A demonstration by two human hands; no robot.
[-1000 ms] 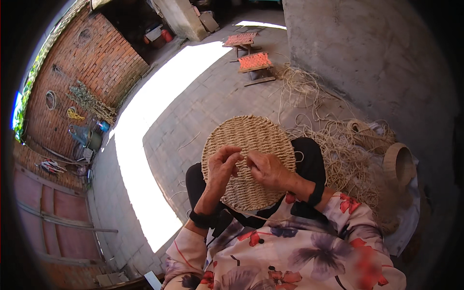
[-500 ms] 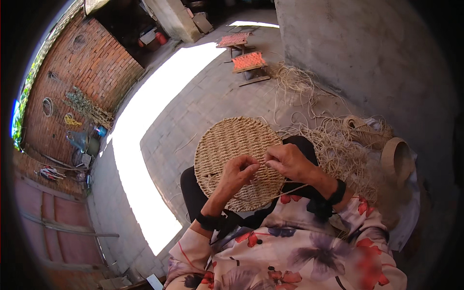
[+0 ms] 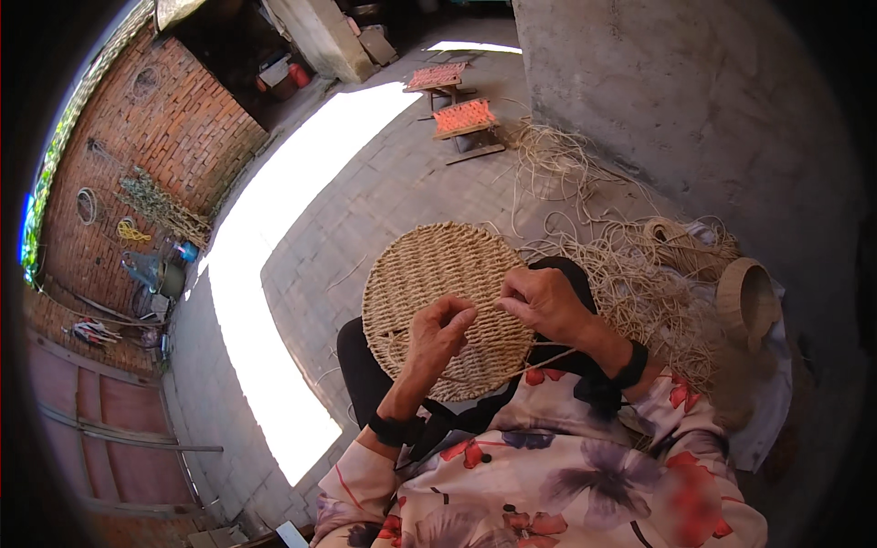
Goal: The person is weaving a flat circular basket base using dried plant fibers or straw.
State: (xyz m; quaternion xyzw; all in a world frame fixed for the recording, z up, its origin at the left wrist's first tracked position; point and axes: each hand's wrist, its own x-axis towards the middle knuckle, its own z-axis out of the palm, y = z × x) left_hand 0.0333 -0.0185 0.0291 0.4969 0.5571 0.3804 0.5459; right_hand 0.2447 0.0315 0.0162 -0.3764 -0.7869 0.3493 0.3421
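Observation:
A round, tightly woven straw-coloured mat [image 3: 429, 265] lies tilted across my lap. Over its lower part, my left hand [image 3: 438, 333] is closed in a pinch, thumb against the forefinger. Facing it, my right hand [image 3: 545, 301] also pinches, near the mat's right edge. Both seem to grip a thin fibre cord, which hardly shows in the small gap between them against the weave. A loose strand of cord [image 3: 548, 357] runs below the right wrist and across the mat toward the left hand. The hands hide part of the weave.
Tangled cord [image 3: 639, 283] is heaped on the floor to my right, beside a cord roll [image 3: 685, 247] and a round tan container [image 3: 744, 301] on white cloth. Two low stools with red woven seats [image 3: 464, 115] stand ahead. A grey wall [image 3: 685, 100] rises at right.
My hands have drawn slightly apart: the left has shifted left, and the right a little left and upward. The mat stays on my lap. The whole view has shifted slightly.

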